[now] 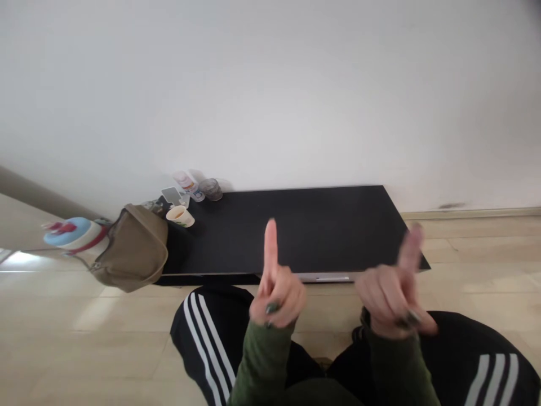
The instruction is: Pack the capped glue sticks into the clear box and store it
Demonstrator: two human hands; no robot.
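My left hand (276,296) is raised in front of the low black table (296,225), its index finger pointing up and the other fingers curled toward the palm. To its right, my right hand (393,293) makes the same shape, slightly blurred, with the thumb out to the side. Neither hand holds or touches anything. Dark polish shows on the nails. Both wrists come out of green sleeves, above knees in black trousers with white stripes.
At the table's left end stand a paper cup (180,216) with an orange-brown drink, a clear glass (211,189) and a white-and-pink bottle (189,185). A brown bag (135,248) hangs over the edge, beside a blue-lidded bottle (78,234). Behind rises a white wall (296,90).
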